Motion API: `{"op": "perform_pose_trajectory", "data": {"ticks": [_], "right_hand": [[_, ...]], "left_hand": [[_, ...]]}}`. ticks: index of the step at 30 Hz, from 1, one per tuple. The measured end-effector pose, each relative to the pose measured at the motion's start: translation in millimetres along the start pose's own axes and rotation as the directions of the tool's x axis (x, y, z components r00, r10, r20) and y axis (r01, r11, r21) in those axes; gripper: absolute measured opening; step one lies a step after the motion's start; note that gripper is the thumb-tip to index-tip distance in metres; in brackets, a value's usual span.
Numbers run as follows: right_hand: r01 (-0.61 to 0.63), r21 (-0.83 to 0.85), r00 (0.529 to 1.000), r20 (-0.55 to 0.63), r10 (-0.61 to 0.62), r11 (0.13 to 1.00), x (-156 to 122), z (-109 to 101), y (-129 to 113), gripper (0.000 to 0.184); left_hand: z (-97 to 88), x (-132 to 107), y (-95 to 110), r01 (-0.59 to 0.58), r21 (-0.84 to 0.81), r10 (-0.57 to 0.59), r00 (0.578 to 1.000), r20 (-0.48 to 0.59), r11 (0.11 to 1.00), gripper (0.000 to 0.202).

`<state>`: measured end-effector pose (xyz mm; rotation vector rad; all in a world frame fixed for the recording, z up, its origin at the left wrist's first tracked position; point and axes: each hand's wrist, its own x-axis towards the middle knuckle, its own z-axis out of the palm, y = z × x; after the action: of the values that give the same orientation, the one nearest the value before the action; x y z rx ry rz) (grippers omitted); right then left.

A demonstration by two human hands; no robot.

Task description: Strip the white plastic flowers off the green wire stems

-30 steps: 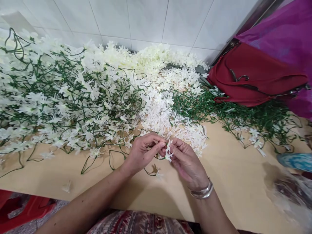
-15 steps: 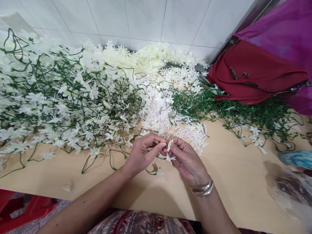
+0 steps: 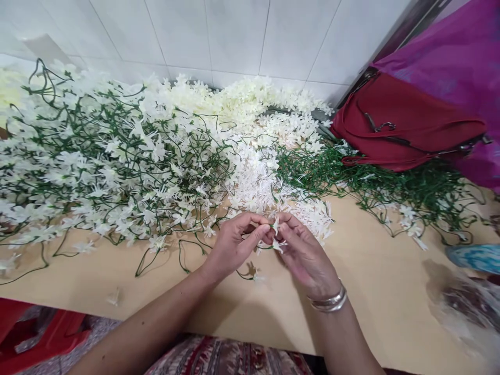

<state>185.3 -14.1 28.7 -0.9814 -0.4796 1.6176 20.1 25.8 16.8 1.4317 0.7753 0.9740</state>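
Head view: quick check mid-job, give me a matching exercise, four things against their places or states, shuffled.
Things
1. Left hand
2. Silver bracelet
3. Red bag
4. Cream flowers

Places or states
A. Heaped near the tiled wall
B. Around the wrist of the right hand
C. Thumb and fingers pinched together at a small white flower
D. Next to purple material

Pairs: 1-C, 2-B, 3-D, 4-A

No lettering, numbers or signs can be read (brands included).
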Motion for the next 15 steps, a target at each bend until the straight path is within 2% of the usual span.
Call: {"op": "perform_pose_trajectory", "data": {"ticks": [3,7,10,12,15], "right_hand": [[0.072,0.008,0.997,-0.013,-0.072,0.997,-0.1,0.2,-3.0,0.026],[0.187,-0.034,0.982,-0.033,-0.188,0.982,0.4,3.2,-1.9,0.025],[0.327,-0.152,0.941,-0.038,-0.337,0.933,-1.1,5.4,1.1,0.021],[0.451,-0.326,0.875,-0.024,-0.484,0.831,-3.1,6.5,3.2,0.015],[0.563,-0.587,0.749,0.065,-0.66,0.582,-6.1,7.9,6.3,0.013]], "left_hand": [[0.8,0.1,-0.6,0.026,-0.058,-0.03,0.997,-0.074,0.998,0.024],[-0.8,0.8,0.6,0.04,-0.112,-0.053,0.992,-0.117,0.993,0.023],[-1.8,1.0,2.6,0.023,-0.079,-0.034,0.989,-0.142,0.997,0.021],[-1.8,0.8,3.3,0.012,-0.049,-0.019,0.987,-0.159,0.999,0.02],[-1.1,0.2,3.4,-0.014,-0.019,0.011,0.984,-0.18,1.0,0.02]]}}
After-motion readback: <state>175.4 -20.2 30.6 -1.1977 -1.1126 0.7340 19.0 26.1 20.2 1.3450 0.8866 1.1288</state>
